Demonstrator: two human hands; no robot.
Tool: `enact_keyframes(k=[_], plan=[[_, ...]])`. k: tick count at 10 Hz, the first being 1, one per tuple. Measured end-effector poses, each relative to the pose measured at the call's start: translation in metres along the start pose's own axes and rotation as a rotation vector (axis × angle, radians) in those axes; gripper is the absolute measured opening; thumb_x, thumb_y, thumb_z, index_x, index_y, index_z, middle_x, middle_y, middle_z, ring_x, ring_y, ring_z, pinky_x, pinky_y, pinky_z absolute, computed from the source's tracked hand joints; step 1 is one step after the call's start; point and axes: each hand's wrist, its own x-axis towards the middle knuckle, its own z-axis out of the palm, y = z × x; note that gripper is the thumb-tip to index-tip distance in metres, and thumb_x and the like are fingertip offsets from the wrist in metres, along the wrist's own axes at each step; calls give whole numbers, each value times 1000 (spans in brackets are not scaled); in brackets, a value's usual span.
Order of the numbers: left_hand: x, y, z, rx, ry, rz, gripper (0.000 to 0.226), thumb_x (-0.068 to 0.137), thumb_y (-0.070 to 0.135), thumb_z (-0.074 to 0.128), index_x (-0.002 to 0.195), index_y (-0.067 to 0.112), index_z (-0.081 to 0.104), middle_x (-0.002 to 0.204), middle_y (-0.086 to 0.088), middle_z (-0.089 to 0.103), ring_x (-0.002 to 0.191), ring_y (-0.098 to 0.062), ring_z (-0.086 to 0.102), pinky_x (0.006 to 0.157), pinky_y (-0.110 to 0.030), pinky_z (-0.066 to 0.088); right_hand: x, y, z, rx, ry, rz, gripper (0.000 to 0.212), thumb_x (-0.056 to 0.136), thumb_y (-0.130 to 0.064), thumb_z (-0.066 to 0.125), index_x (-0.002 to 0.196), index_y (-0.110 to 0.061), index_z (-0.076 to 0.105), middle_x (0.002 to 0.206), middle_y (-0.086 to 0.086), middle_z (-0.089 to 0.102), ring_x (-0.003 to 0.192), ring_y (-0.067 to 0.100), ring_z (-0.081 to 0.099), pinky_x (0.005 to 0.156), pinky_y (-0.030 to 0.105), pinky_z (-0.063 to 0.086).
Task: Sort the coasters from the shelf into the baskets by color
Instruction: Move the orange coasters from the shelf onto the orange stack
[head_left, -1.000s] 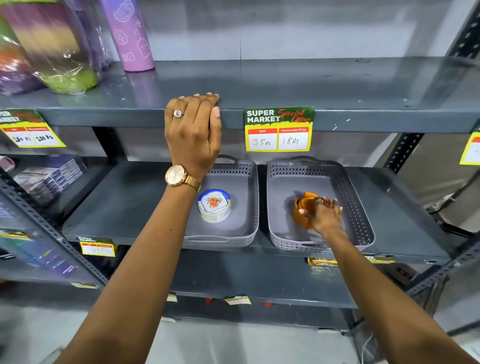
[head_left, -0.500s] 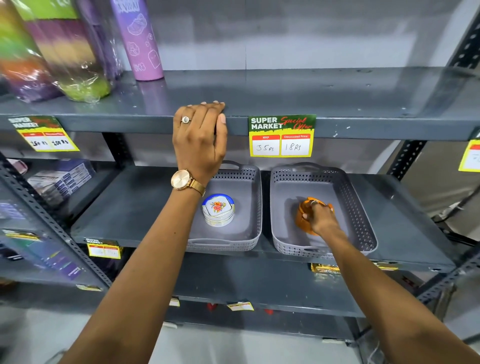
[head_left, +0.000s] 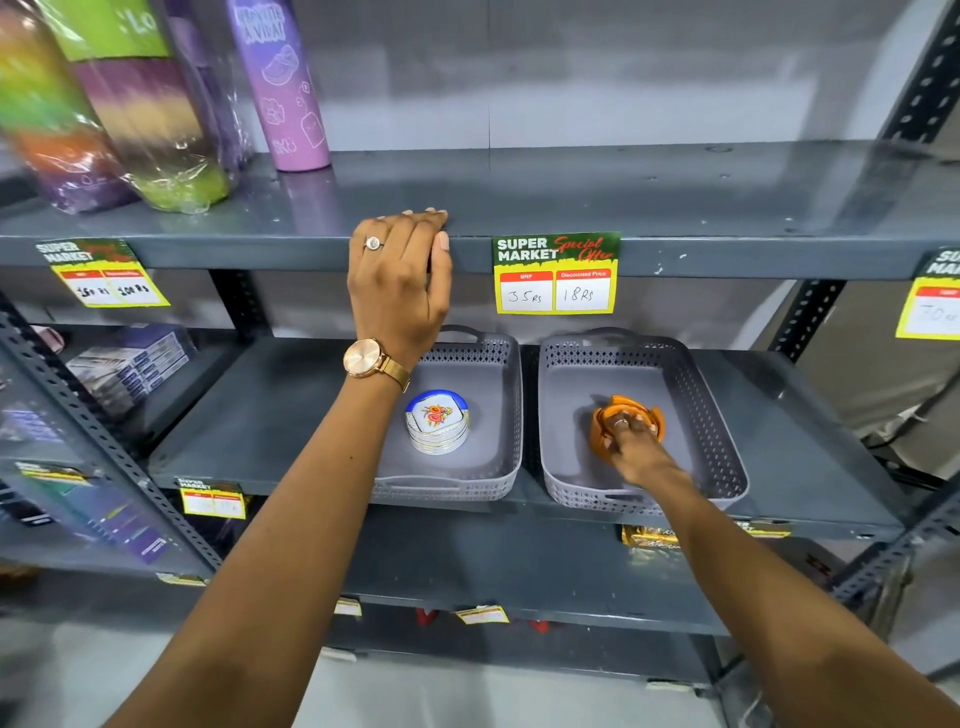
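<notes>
Two grey perforated baskets stand side by side on the middle shelf. The left basket (head_left: 498, 364) holds a neat stack of white coasters with blue rims and a flower print (head_left: 437, 422). In the right basket (head_left: 722, 452) lies an untidy pile of orange coasters (head_left: 602, 431). My right hand (head_left: 631, 439) rests on top of that pile, fingers curled over the coasters. My left hand (head_left: 400, 283), with a ring and a gold watch, grips the front edge of the upper shelf (head_left: 727, 254), fingers hooked over it.
Wrapped colourful bottles (head_left: 119, 119) and a purple bottle (head_left: 283, 88) stand at the upper shelf's left. Yellow price tags (head_left: 556, 275) hang on the shelf edges. Boxes (head_left: 130, 364) sit at the left on the neighbouring rack. A black upright post (head_left: 805, 317) is at the right.
The view has tilted slightly, so everything sits a little lower in frame. My right hand stays on the orange coasters and has shifted them a little. My left hand has not moved.
</notes>
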Motion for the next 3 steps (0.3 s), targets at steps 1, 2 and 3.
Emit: enact_keyframes(k=[1,2,3], plan=[[2,0,-2,-2,-12,-5,30,100,18,42,105,8,70,107,-2,73,97,-25,65,93,-30,38,-7,0,-4,-83,-49,-18,59,101,-26,37,153,-16,10,162,15,3,150,33,2,122,47,2],[3,0,-3,-9,-40,-14,31,101,19,41,106,7,70,107,-3,73,98,-26,65,93,-32,40,-6,4,-2,-231,-109,-41,63,101,-44,23,154,-17,-1,162,10,-11,149,26,-16,117,54,-17],[3,0,-6,-24,-54,-23,31,101,19,42,106,7,70,107,-3,73,98,-26,65,93,-33,40,-4,4,-3,-240,-109,-13,70,98,-54,19,153,-17,-4,162,8,-16,148,26,-20,114,58,-20]])
